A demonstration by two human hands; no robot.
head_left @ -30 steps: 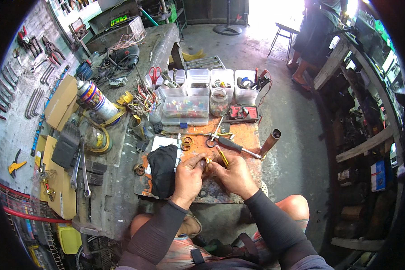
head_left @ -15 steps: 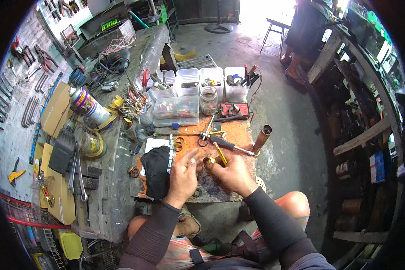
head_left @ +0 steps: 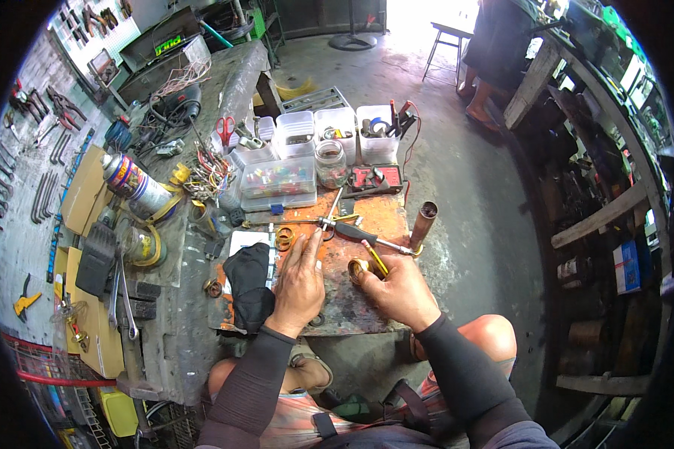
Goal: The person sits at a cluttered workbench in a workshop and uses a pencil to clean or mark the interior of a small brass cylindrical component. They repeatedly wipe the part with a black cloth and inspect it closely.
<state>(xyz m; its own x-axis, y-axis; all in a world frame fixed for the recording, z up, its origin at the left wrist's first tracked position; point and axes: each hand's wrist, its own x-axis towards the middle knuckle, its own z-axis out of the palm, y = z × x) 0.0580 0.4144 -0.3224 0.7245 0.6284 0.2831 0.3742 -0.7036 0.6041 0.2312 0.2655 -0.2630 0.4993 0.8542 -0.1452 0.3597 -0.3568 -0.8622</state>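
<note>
Between the thumb and fingers of my right hand (head_left: 404, 292) is a brass-coloured ring (head_left: 358, 269), and a yellow pencil (head_left: 374, 258) slants up out of the same grip. My left hand (head_left: 299, 288) has its fingers stretched forward and holds nothing that I can see. It is over the worn orange board, beside a black cloth (head_left: 249, 288). Just past its fingertips lie more brass rings (head_left: 284, 238). A black-handled tool (head_left: 356, 233) rests across the board farther off, near an upright brown metal tube (head_left: 424, 224).
Clear plastic bins (head_left: 296, 135), a lidded box of small parts (head_left: 279, 179) and a glass jar (head_left: 331, 165) line the board's far side. On the left bench are a spray can (head_left: 138, 183) and wrenches (head_left: 127, 299). A person (head_left: 494, 52) stands at far right.
My left hand has drawn away from the ring and flattened toward the left. The right hand keeps the ring and pencil, slightly farther right. The whole view has shifted a little.
</note>
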